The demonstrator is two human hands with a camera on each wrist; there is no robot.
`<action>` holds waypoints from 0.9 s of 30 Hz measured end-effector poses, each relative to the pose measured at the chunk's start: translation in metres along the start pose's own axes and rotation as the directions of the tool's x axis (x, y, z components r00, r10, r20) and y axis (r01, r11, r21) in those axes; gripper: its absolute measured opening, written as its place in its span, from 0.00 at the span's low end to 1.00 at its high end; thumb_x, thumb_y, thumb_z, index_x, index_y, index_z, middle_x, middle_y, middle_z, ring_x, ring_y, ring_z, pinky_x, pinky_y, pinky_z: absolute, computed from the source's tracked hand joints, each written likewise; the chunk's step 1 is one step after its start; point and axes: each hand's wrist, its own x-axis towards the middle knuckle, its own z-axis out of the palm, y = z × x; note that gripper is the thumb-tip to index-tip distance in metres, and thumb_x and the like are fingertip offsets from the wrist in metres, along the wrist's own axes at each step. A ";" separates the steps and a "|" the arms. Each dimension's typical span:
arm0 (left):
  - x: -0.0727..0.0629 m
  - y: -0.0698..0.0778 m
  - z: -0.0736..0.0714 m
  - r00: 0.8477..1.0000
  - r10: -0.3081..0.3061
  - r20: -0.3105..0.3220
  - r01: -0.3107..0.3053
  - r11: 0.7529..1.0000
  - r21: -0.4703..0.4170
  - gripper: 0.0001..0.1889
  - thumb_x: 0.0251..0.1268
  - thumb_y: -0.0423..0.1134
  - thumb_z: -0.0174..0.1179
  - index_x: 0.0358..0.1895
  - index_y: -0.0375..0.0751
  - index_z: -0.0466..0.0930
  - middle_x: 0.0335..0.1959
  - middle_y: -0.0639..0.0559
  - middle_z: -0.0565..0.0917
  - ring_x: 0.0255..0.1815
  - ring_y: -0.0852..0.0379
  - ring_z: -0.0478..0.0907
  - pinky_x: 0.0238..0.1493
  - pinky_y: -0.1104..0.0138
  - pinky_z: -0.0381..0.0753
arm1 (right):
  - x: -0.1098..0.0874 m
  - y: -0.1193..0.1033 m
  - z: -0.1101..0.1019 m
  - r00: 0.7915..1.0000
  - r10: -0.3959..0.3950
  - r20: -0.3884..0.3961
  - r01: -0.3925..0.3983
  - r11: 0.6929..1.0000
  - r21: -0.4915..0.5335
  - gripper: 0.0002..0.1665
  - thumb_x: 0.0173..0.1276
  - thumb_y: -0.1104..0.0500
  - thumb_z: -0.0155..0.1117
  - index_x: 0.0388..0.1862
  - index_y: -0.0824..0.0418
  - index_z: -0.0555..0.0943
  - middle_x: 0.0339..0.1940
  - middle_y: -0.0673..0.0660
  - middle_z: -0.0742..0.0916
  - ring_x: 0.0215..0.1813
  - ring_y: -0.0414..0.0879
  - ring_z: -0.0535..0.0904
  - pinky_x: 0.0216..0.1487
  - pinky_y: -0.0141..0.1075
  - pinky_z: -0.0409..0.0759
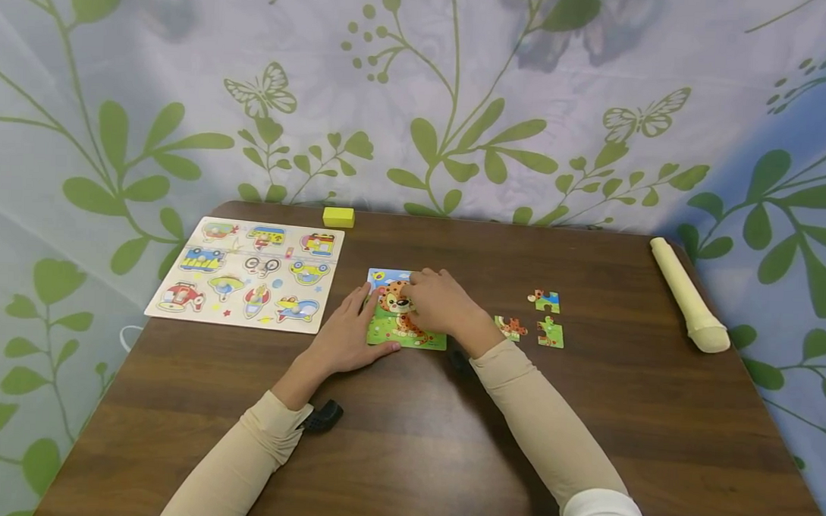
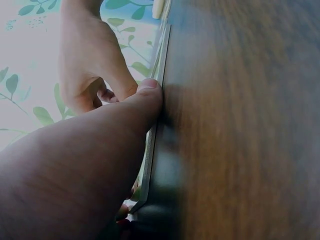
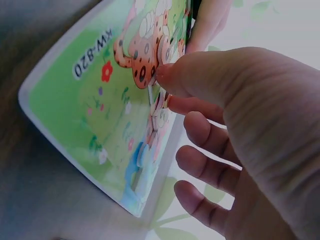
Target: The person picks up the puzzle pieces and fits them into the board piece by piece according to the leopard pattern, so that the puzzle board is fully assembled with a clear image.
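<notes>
I saw the left forearm (image 1: 242, 457) slant up from the bottom edge, left of centre, and the right forearm (image 1: 551, 415) lean inward from the lower right, both in beige sleeves ending near the wrists. The left hand (image 1: 342, 333) lay near mid-frame, its fingers (image 1: 354, 301) mostly straight and pointing up, its thumb (image 1: 385, 349) stretched to the right. The right hand (image 1: 447, 303) arched just beside it. In the right wrist view, the right thumb (image 3: 205, 75) and index finger (image 3: 200, 107) nearly met in a pinch, the other three fingers (image 3: 202, 164) loosely bent below.
</notes>
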 end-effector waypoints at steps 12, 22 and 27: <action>-0.003 -0.002 -0.003 1.000 0.011 -0.028 -0.011 1.000 0.005 0.56 0.63 0.69 0.61 0.83 0.37 0.48 0.84 0.36 0.48 0.85 0.39 0.49 0.80 0.48 0.61 | 0.006 0.000 0.001 0.999 0.033 -0.010 -0.032 0.994 0.103 0.16 0.70 0.49 0.70 0.54 0.47 0.89 0.46 0.51 0.88 0.48 0.49 0.84 0.51 0.46 0.84; -0.003 -0.002 -0.002 1.000 0.008 -0.018 -0.008 1.000 -0.006 0.56 0.63 0.70 0.61 0.83 0.36 0.48 0.84 0.36 0.48 0.85 0.39 0.48 0.80 0.48 0.61 | -0.004 0.018 0.013 0.999 0.015 -0.051 -0.003 0.974 0.225 0.22 0.72 0.48 0.68 0.62 0.49 0.85 0.48 0.51 0.86 0.45 0.45 0.80 0.50 0.45 0.81; -0.001 -0.002 0.002 1.000 0.013 -0.022 -0.013 1.000 -0.008 0.56 0.64 0.70 0.60 0.83 0.37 0.48 0.84 0.37 0.48 0.85 0.39 0.48 0.79 0.47 0.61 | -0.034 0.066 0.010 0.990 0.111 -0.083 -0.070 0.919 0.388 0.29 0.70 0.48 0.71 0.68 0.54 0.81 0.41 0.53 0.81 0.38 0.46 0.75 0.43 0.43 0.76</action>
